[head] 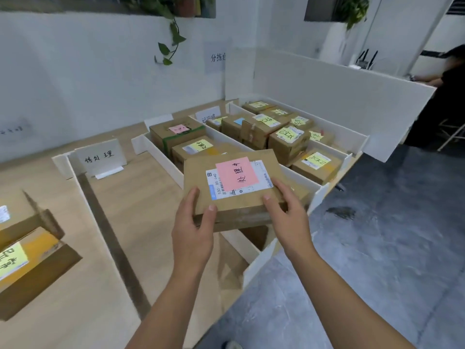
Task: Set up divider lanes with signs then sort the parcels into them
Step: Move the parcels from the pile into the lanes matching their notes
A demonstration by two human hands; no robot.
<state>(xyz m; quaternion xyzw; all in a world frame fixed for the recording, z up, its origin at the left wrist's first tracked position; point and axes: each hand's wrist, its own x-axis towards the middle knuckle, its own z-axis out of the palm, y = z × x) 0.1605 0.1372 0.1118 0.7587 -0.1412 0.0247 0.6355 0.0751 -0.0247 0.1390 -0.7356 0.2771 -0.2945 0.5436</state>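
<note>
I hold a flat cardboard parcel [234, 195] with a pink note and a shipping label above the middle lane. My left hand [193, 227] grips its near left corner, and my right hand [286, 217] grips its near right edge. White foam dividers [166, 154] split the wooden table into lanes. A white sign [100, 157] stands at the head of the left lane, another sign [208, 115] at the back. Two parcels [176, 133] lie at the far end of the middle lane. Several parcels with yellow notes [289, 141] fill the right lanes.
A parcel with a yellow note [30, 263] lies at the near left of the table. A tall white board [327, 96] walls the table's right side. Grey floor [377, 248] lies to the right, where a person in dark clothes [442, 96] stands.
</note>
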